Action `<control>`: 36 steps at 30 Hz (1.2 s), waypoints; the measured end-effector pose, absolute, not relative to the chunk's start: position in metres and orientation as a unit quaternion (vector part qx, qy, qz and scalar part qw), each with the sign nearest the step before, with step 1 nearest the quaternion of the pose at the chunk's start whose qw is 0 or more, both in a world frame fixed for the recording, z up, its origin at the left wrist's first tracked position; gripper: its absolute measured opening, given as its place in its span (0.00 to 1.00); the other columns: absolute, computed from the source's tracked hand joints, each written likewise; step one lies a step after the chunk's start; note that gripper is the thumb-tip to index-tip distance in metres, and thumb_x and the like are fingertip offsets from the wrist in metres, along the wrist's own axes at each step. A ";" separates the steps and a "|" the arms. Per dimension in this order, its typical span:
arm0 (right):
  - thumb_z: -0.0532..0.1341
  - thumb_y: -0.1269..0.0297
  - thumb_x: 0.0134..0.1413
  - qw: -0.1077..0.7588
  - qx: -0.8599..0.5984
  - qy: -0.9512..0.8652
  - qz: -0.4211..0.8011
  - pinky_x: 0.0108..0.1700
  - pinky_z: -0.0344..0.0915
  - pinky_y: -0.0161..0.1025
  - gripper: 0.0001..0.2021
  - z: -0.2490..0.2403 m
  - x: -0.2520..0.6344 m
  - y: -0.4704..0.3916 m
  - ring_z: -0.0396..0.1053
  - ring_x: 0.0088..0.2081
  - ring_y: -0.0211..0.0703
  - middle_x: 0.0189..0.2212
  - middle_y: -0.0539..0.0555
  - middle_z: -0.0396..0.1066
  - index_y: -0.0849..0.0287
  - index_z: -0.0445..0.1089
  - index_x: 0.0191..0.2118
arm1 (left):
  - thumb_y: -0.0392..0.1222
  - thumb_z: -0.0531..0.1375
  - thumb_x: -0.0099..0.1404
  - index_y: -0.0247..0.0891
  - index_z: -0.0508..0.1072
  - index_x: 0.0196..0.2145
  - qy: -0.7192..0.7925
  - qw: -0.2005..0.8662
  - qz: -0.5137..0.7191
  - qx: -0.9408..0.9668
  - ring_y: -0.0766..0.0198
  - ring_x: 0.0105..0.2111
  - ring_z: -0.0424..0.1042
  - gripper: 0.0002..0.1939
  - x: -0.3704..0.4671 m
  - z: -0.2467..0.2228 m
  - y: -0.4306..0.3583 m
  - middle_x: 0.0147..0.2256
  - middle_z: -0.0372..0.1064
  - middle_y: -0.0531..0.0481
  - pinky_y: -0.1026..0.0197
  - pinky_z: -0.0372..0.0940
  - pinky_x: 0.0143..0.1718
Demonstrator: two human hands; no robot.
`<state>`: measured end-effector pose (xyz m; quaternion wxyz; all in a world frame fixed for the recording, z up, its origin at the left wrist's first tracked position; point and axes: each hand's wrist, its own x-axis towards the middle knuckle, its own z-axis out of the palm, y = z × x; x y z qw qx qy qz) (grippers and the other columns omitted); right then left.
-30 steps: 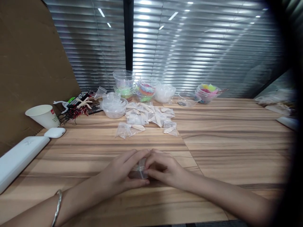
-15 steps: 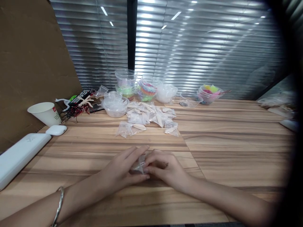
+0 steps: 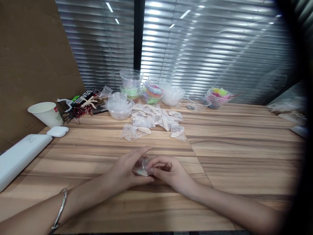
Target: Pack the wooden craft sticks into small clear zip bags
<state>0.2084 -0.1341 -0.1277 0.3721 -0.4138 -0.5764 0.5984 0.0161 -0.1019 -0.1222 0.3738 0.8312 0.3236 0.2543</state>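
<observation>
A small clear plastic bag (image 3: 142, 168) is between my two hands, close above the wooden table. Something pale and bluish shows inside it, too small to name. My left hand (image 3: 129, 166) is curled round the bag's left side, index finger stretched over the top and thumb along the near side. My right hand (image 3: 168, 171) pinches the bag's right edge between thumb and fingertips. Farther back lies a loose group of small zip bags (image 3: 156, 117) with flat, pale wooden-looking pieces in them. A silver bangle (image 3: 60, 209) circles my left wrist.
Clear tubs with coloured contents (image 3: 154, 91) stand by the blinds, beside a bowl of clear plastic pieces (image 3: 119, 107). At the left are a paper cup (image 3: 45, 114), a white earbud case (image 3: 58, 131) and a long white box (image 3: 24, 158). Another colourful tub (image 3: 217, 97) stands back right.
The bag has shifted slightly left and tilted, showing more of its bluish contents. My right fingertips moved slightly left with it. The camera view moved a little.
</observation>
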 end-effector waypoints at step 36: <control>0.62 0.63 0.51 0.415 -0.403 -0.598 0.555 0.40 0.66 0.32 0.16 -0.136 0.225 -0.107 0.67 0.35 0.32 0.42 0.55 0.66 0.60 0.63 0.46 | 0.43 0.60 0.60 0.35 0.62 0.49 0.347 0.601 0.227 0.683 0.63 0.39 0.68 0.20 0.019 -0.131 -0.094 0.41 0.66 0.46 0.60 0.65 0.39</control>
